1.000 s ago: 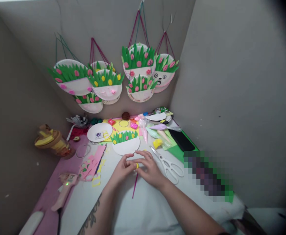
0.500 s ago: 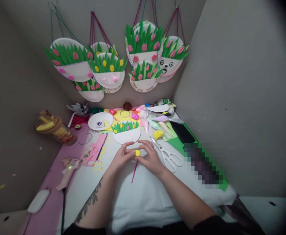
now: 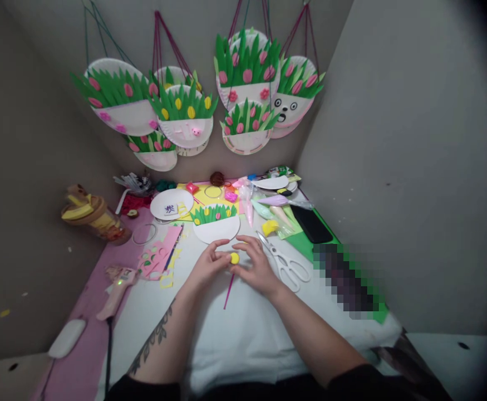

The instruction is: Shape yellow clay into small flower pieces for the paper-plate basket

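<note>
Between my two hands is a small round yellow clay piece point(image 3: 235, 258), pinched by the thumb and forefinger of my left hand point(image 3: 212, 264). My right hand point(image 3: 255, 268) is curved around its other side, with the thumb close under it and the forefinger arched above. Below them a thin magenta stick point(image 3: 228, 292) lies on the white cloth. Just beyond my fingertips rests a half paper plate point(image 3: 217, 231) with green paper grass and small yellow and pink flowers. White-handled scissors point(image 3: 287, 267) lie open to the right of my right hand.
A pink glue gun point(image 3: 117, 295) with a lit green light is at left. Yellow clay point(image 3: 270, 227), piping bags point(image 3: 248, 209), a black phone-like slab point(image 3: 311, 224) and a white plate point(image 3: 160, 204) lie farther back. Decorated plates point(image 3: 187, 131) hang on the wall. A cup point(image 3: 97, 217) stands left.
My hands and the yellow clay piece stay almost in the same place. The view has shifted very slightly.
</note>
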The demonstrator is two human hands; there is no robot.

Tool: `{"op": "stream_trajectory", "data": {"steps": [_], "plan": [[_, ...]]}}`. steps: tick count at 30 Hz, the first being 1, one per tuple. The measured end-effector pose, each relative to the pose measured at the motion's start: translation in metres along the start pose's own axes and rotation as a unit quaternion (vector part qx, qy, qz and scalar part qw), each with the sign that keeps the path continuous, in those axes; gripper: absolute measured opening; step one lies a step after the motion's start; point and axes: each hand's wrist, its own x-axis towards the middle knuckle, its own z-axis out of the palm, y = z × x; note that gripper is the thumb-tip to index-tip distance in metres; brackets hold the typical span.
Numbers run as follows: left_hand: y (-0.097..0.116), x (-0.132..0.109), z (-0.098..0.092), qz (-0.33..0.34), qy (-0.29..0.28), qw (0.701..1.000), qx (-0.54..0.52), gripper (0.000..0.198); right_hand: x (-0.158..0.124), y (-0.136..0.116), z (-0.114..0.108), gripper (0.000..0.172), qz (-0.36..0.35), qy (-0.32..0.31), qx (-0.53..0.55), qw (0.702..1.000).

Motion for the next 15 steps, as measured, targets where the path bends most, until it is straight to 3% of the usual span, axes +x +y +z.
{"op": "stream_trajectory", "data": {"steps": [4,7,10,15], "plan": [[0.0001,-0.0005,0.0003,0.001,0.006,1.000,0.003,0.057,0.0004,-0.0023,-0.0005,0.021,-0.007,0.015,-0.007,1.000],[0.0005,-0.0013,0.0015,-0.013,-0.020,0.999,-0.024,0.056,0.0009,-0.0029,0.0005,0.018,-0.002,0.023,-0.002,1.000],[0.0008,-0.0022,0.0027,-0.022,-0.049,0.997,-0.060,0.056,0.0010,-0.0024,0.0019,0.019,-0.010,0.022,0.002,1.000],[0.0010,-0.0024,0.0047,-0.021,-0.043,0.994,-0.100,0.050,0.0004,-0.0019,0.0027,0.029,-0.014,0.011,0.004,1.000]]}}
